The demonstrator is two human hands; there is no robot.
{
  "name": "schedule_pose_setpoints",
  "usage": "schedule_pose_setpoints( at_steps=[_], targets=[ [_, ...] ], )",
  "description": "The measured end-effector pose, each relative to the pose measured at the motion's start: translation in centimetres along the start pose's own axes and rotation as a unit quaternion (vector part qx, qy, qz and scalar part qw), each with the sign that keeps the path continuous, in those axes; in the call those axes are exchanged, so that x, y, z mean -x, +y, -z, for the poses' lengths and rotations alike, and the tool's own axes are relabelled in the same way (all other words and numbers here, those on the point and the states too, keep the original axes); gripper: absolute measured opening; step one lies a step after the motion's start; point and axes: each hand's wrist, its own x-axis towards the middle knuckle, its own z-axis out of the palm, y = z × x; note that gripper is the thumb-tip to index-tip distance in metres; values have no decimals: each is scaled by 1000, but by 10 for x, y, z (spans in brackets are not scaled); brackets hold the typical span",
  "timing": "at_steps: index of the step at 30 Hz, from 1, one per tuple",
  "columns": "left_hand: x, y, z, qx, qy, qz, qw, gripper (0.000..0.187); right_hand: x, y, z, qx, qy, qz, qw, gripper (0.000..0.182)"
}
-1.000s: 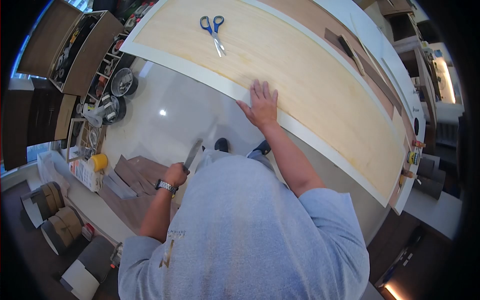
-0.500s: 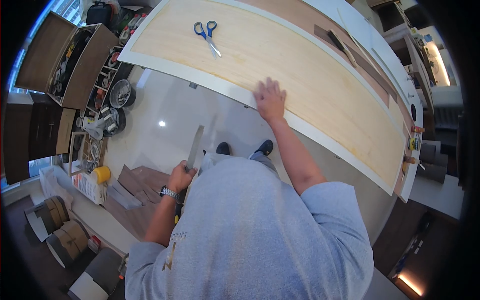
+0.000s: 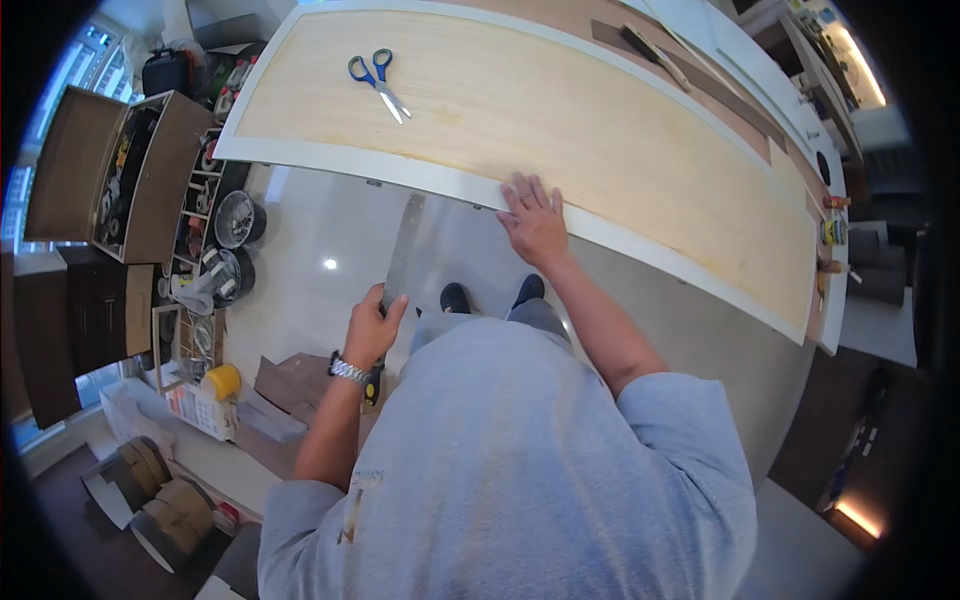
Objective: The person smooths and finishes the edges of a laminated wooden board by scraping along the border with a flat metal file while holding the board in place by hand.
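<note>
My left hand (image 3: pixel 372 328) is closed around what looks like a hand saw (image 3: pixel 402 250). Its long metal blade points away from me over the floor, and a black and yellow handle end shows beside my wrist. Teeth are too small to make out. My right hand (image 3: pixel 535 228) lies with fingers spread on the near white edge of a large panel (image 3: pixel 600 150) with a pale wood face. Blue-handled scissors (image 3: pixel 380 82) rest on that panel, blades apart, to the left of my right hand.
A wooden-handled tool (image 3: pixel 655 58) lies on a brown strip beyond the panel. Small bottles (image 3: pixel 832 232) stand at its right end. To the left are buckets (image 3: pixel 238 220), an open tool cabinet (image 3: pixel 150 175), a yellow tub (image 3: pixel 220 382) and brown sheets (image 3: pixel 300 388) on the floor.
The saw has moved forward with my left hand, its tip now closer to the panel's edge. My right hand has slid back slightly onto the white edge. The view has shifted a little.
</note>
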Motion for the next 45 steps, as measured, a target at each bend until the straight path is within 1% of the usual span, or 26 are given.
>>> schedule_pose_setpoints(
  at_steps=[1, 4, 7, 10, 13, 16, 19, 22, 25, 28, 29, 31, 34, 36, 37, 40, 42, 43, 45],
  targets=[
    [-6, -13, -7, -30, 21, -40, 999, 38, 0, 6, 5, -2, -6, -22, 1000, 61],
    [1, 9, -20, 0, 55, -55, 997, 45, 0, 44, 25, 17, -40, -98, 994, 63],
    [-6, 9, -45, 8, 72, -175, 982, 50, 6, 111, 37, 45, -37, -199, 978, 64],
    [-2, 50, -51, -36, -34, -9, 999, 54, 16, 162, 46, 61, -4, -282, 957, 66],
    [-10, 41, -80, -6, 14, -113, 993, 57, 22, 180, 46, 62, 1, -300, 952, 67],
    [-22, 31, -99, -67, 55, -248, 965, 58, 19, 177, 48, 56, 13, -304, 951, 67],
    [-28, 34, -110, -94, 31, -220, 970, 58, 21, 176, 45, 57, 17, -299, 952, 68],
    [-52, 40, -136, -153, 29, -215, 964, 56, 19, 177, 44, 64, 14, -305, 950, 68],
    [-88, 89, -164, -160, 37, -232, 959, 55, 21, 176, 43, 79, 17, -298, 951, 68],
    [-103, 116, -171, -178, 12, -231, 956, 54, 19, 175, 48, 72, -2, -305, 950, 67],
    [-99, 110, -168, -161, 23, -242, 957, 54, 18, 176, 50, 74, 0, -305, 950, 67],
    [-78, 78, -151, -132, 43, -261, 955, 54, 18, 175, 47, 75, 1, -305, 949, 67],
    [-41, 41, -119, -133, 26, -199, 971, 53, 18, 171, 52, 102, -10, -301, 948, 67],
    [-44, 34, -126, -134, 18, -217, 967, 53, 18, 171, 49, 86, -3, -305, 949, 68],
    [-48, 33, -130, -134, 15, -227, 965, 54, 18, 171, 49, 78, 1, -306, 949, 68],
    [-87, 84, -163, -160, 4, -225, 961, 55, 19, 174, 45, 74, 9, -301, 951, 68],
    [-97, 104, -173, -150, 4, -231, 961, 55, 20, 173, 49, 71, 0, -307, 949, 68],
    [-100, 108, -173, -147, 7, -235, 961, 55, 17, 171, 51, 67, -2, -308, 949, 68],
    [-83, 89, -158, -149, 22, -245, 958, 55, 19, 173, 50, 67, -4, -307, 949, 69]
  ],
)
